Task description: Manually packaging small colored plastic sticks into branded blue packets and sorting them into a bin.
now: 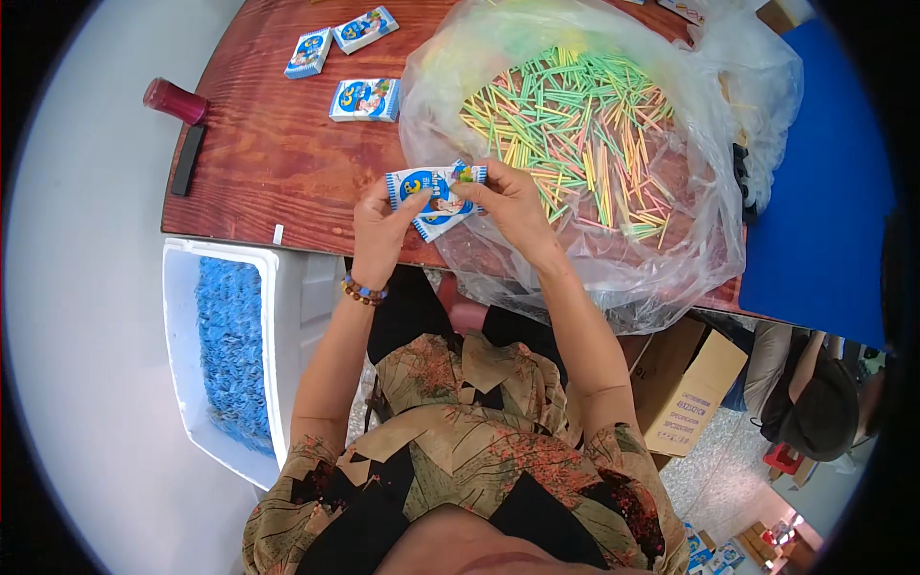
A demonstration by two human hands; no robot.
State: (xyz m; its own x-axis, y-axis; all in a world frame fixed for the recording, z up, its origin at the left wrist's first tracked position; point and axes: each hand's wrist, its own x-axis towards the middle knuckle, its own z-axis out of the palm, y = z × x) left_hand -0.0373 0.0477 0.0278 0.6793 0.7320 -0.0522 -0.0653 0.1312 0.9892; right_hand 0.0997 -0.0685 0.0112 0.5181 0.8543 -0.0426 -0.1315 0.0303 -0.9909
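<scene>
Over the table's front edge, my left hand (379, 225) and my right hand (519, 211) pinch small blue-and-white packets (420, 182) between thumbs and fingers. At least two of these packets overlap, one tilted below the other; the exact number is hidden by my fingers. Three similar packets lie farther back on the red-brown wooden table (259, 144), among them a flat one (365, 100) nearest my hands. Just beyond my right hand, a large clear plastic bag (441, 67) spreads open around many thin green, yellow and pink sticks (594, 125).
At the table's left edge are a dark red jar (175, 101) and a black bar (188, 161). A white foam box (273, 355) of blue pieces stands below left. To the right are a blue surface (815, 192), a cardboard box (695, 393) and another person's dark clothing (819, 412).
</scene>
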